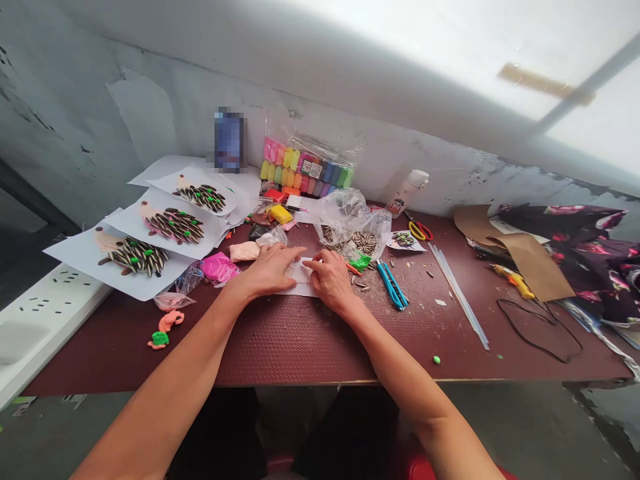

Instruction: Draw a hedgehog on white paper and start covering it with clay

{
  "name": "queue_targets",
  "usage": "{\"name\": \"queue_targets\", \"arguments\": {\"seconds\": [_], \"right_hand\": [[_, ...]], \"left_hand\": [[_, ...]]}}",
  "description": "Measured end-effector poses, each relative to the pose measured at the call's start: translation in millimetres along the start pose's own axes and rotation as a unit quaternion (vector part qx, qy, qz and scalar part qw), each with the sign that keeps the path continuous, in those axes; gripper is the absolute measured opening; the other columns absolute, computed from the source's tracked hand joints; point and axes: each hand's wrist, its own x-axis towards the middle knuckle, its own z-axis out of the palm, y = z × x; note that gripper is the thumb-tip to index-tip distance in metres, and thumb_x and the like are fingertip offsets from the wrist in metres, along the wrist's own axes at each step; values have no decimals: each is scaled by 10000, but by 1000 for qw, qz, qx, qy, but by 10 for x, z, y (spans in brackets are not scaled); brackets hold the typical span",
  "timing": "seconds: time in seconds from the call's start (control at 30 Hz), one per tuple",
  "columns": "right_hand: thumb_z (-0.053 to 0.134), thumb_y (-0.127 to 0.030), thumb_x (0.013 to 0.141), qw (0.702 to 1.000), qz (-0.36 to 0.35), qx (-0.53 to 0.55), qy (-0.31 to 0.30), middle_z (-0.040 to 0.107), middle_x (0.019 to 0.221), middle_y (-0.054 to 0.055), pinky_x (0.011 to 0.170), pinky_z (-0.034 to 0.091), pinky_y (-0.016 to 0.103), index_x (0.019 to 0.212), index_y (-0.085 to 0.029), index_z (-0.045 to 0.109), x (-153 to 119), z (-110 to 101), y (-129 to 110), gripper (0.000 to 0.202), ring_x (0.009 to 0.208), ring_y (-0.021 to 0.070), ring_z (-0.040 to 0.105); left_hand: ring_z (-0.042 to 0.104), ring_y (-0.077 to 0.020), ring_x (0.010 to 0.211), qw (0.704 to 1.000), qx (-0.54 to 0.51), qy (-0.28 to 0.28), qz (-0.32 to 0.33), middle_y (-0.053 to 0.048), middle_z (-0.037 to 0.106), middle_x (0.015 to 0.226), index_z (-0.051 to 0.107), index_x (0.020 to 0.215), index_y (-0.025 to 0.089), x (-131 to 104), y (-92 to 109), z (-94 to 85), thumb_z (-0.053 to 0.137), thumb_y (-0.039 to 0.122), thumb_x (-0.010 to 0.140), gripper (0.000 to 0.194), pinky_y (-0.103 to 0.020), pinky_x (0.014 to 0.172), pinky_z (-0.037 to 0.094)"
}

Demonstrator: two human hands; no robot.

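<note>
A small white paper lies on the dark red table in front of me. My left hand rests over its left side, fingers stretched forward and thumb apart. On the right side, my right hand has the index finger reaching left across the paper and the other fingers curled; whatever is in them is hidden. Both hands cover much of the sheet. Beside my left hand are a pale pink clay lump and bright pink clay. Close to my right hand lie sunflower seeds and green clay.
Sheets with seed hedgehogs lie at left near a white power strip. Behind stand a bag of coloured clay and a white bottle. Blue-handled pliers, scissors, glue sticks and a glue gun lie rightward.
</note>
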Motion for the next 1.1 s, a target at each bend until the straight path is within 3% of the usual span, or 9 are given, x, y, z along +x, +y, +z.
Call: {"name": "queue_targets", "arguments": {"seconds": [0.2,0.4,0.73,1.1], "right_hand": [[557,-117,900,1000,-19,12,-13,619,1067,77,903,357,358,1048,-263,793,-1,2,-19,314,989,223,488],[534,-65,877,1000,2,29,-11,602,1078,80,925,357,356,1194,-277,750,6,24,-15,438,1006,223,486],[505,-53,908,999,-7,31,-11,600,1109,88,934,347,365,1261,-301,715,9,31,-19,479,1033,232,477],[507,-127,966,999,-41,12,-27,590,1148,82,936,321,378,1193,-316,745,4,94,-16,379,1037,233,468]], "left_hand": [[503,-331,1256,1000,0,4,3,-81,645,1297,527,1384,245,-5,15,-10,588,211,716,672,-491,1084,351],[499,-340,1270,1000,0,5,-2,-112,639,1286,499,1418,221,-12,26,-17,588,205,723,701,-498,1088,349],[497,-323,1284,1000,1,5,-7,-96,624,1321,480,1432,242,-6,-9,-14,609,234,707,737,-477,1099,341],[515,-326,1260,1000,6,16,7,-83,641,1301,495,1411,245,-13,-19,2,596,245,715,703,-477,1091,354]]}}
